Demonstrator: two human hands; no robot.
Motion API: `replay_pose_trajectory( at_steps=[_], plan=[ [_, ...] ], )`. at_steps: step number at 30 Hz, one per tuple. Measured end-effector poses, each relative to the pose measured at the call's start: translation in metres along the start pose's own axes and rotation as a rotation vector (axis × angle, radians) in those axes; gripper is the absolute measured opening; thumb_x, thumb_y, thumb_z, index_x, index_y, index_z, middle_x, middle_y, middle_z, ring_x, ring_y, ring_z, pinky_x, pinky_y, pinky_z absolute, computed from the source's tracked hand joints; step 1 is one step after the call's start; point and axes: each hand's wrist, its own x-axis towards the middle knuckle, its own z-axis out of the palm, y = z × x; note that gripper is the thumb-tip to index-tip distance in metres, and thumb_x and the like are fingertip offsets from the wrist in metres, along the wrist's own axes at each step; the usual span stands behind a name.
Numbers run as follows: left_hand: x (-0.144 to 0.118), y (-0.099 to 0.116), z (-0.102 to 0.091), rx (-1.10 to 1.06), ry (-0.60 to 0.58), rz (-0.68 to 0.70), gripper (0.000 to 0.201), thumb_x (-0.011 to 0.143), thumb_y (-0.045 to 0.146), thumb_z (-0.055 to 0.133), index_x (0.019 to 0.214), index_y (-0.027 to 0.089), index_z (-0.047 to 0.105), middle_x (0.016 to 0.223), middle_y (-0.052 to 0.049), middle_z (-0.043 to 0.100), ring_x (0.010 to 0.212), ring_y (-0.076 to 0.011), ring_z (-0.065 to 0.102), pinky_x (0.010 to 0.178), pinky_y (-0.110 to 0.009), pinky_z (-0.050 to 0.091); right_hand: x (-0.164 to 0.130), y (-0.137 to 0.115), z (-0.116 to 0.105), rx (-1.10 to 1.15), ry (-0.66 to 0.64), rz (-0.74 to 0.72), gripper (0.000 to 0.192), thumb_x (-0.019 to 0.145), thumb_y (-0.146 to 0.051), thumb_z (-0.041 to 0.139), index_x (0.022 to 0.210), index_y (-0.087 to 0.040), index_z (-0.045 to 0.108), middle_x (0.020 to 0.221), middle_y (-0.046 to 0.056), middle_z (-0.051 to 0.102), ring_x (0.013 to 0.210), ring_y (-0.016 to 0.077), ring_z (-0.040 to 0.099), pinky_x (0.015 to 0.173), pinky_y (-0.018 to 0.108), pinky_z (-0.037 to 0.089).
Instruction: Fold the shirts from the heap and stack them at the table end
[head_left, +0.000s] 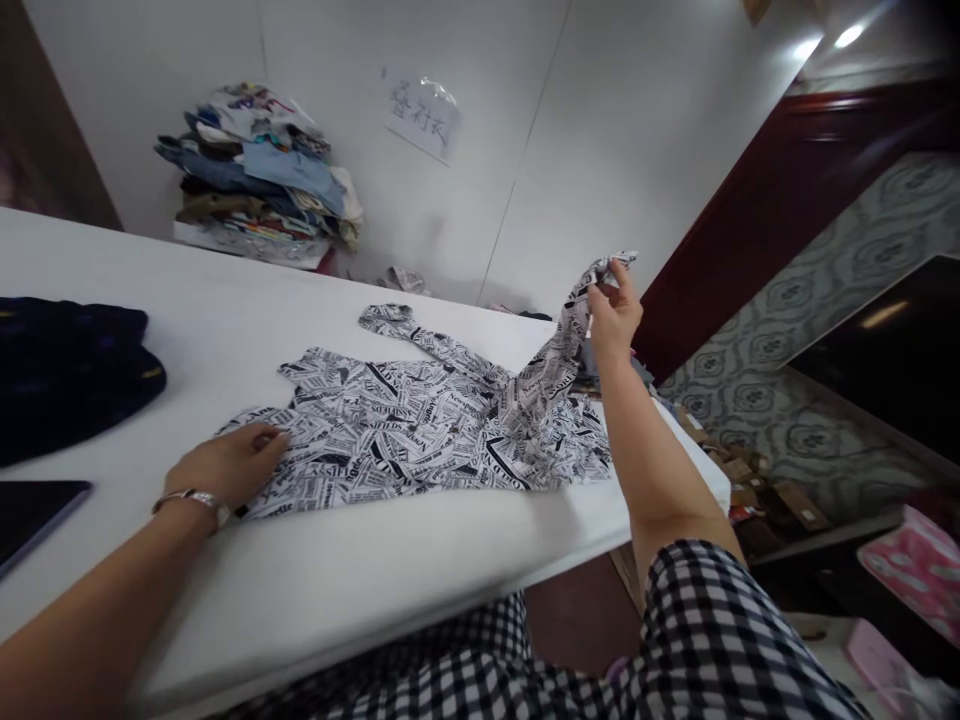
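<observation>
While left hand [229, 465] pins shirt [420, 425], right hand [613, 315] lifts sleeve [559, 350].

newsprint-lettered shirt [420, 430], handwritten Chinese characters on wall sheet [421, 112]

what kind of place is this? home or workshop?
Probably a home room set up for folding clothes. A white table holds a newsprint-pattern shirt, a pile of clothes sits by the wall, and a handwritten paper sign hangs above it.

A white table [225, 290] stands against a white panelled wall [600, 110]. Dark red wood trim [750, 220] borders grey patterned wallpaper [825, 330] on the right.
</observation>
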Motion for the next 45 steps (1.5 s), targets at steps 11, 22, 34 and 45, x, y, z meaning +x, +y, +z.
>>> replay_pose_trajectory(
  at_steps=[11, 22, 34, 45],
  plan=[
    [-0.051, 0.045, -0.009, -0.672, -0.257, 0.035, 0.073, 0.076, 0.071, 0.037, 0.123, 0.018, 0.053, 0.115, -0.012, 0.065, 0.074, -0.02, 0.066, 0.069, -0.036, 0.055, -0.191, -0.126, 0.023, 0.284, -0.922, -0.22, 0.027, 0.091, -0.028, 0.053, 0.114, -0.032, 0.066, 0.109, 0.001, 0.071, 0.104, 0.0147, 0.065, 0.093, 0.033, 0.051],
    [-0.06, 0.056, 0.015, 0.008, -0.084, 0.21, 0.07, 0.079, 0.061, 0.039, 0.138, 0.023, 0.044, 0.093, -0.011, 0.069, 0.083, -0.0317, 0.064, 0.064, -0.037, 0.045, -0.186, 0.037, -0.044, -0.494, -0.741, 0.508, 0.047, 0.077, -0.015, 0.058, 0.123, -0.018, 0.062, 0.133, 0.007, 0.058, 0.126, 0.0209, 0.051, 0.109, 0.035, 0.036],
    [-0.005, 0.136, -0.064, -0.392, 0.28, 0.179, 0.05, 0.078, 0.053, 0.052, 0.105, 0.014, 0.067, 0.085, -0.003, 0.065, 0.071, -0.0131, 0.052, 0.068, -0.025, 0.04, -0.179, 0.058, -0.018, -0.439, -0.907, 0.52, 0.041, 0.066, -0.009, 0.063, 0.105, -0.02, 0.072, 0.091, 0.001, 0.073, 0.085, 0.0194, 0.066, 0.08, 0.026, 0.049],
    [0.007, 0.162, -0.114, -0.382, 0.535, 0.258, 0.06, 0.08, 0.054, 0.052, 0.118, 0.008, 0.062, 0.108, -0.01, 0.065, 0.101, -0.0218, 0.059, 0.093, -0.038, 0.043, -0.194, 0.039, -0.056, -0.307, -0.463, 0.276, 0.027, 0.081, -0.016, 0.042, 0.098, -0.017, 0.063, 0.1, 0.009, 0.067, 0.094, 0.0201, 0.06, 0.086, 0.032, 0.046]
  ],
)
